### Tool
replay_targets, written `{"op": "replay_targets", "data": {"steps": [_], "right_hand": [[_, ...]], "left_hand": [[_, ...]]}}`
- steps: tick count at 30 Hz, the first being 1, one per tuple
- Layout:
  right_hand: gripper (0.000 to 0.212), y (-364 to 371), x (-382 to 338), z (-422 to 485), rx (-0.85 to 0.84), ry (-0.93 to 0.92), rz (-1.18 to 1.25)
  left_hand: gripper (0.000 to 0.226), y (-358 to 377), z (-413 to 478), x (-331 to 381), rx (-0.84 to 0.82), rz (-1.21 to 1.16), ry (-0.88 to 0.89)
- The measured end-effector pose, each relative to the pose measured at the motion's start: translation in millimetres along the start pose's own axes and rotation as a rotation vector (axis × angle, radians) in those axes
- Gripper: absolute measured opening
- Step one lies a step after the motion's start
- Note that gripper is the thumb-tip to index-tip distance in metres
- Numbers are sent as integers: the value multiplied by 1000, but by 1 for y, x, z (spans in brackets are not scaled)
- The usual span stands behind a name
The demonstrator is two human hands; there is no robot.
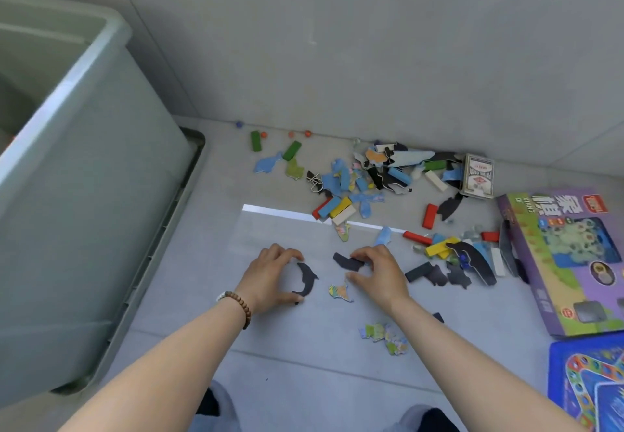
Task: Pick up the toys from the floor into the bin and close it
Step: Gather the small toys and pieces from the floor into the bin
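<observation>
Black piece in left hand, bin cropped

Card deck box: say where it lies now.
Head view, right side: the card deck box lies by the wall, at the toy pile's right end, just beyond the purple game box.

Bin: large pale-grey tub, upright, top open. Toys all on the floor to its right: dark curved piece (dolphin-shaped) closest, dark flat piece just past it, mixed pile of puzzle pieces and coloured blocks farther right by the wall, purple game box farthest, lying flat.
</observation>
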State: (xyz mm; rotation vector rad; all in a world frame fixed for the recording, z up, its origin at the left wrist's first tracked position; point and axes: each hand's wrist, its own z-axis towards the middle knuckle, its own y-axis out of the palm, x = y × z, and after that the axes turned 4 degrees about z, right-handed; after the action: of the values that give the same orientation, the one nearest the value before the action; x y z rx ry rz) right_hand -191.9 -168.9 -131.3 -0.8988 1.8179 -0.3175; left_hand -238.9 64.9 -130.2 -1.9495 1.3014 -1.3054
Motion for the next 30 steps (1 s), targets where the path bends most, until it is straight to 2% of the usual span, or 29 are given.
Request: {"op": "replay_targets", "data": {"steps": [8, 12, 15, 18, 19, 22, 27, 30], "right_hand": [[20, 5, -3, 1, 20, 6, -52], [18, 4, -1, -5, 28, 37, -23], [18, 1, 2, -6, 43, 136, 209], [18, -4, 2, -6, 65, 234, 500], [17, -5, 1, -7, 64, 250, 551], [15, -8, 0, -10, 62, 272, 637], [15, -7, 0, -11, 72, 309, 673], [14, -6, 0, -10, 67, 301, 681]], "left_hand": [[63, 4, -3, 2, 26, -51, -8], [49, 5, -8, 14, -21, -299, -58], [33, 7, -8, 21, 32, -480, -111], [22, 4, -3, 29, 100, -834, -253], [20, 4, 0, 31, 100, -881, -279], [29, 6, 7, 33, 84, -780, -256], [64, 13, 10, 35, 130, -331, -213], [69, 17, 10, 30, 133, -184, -142]]}}
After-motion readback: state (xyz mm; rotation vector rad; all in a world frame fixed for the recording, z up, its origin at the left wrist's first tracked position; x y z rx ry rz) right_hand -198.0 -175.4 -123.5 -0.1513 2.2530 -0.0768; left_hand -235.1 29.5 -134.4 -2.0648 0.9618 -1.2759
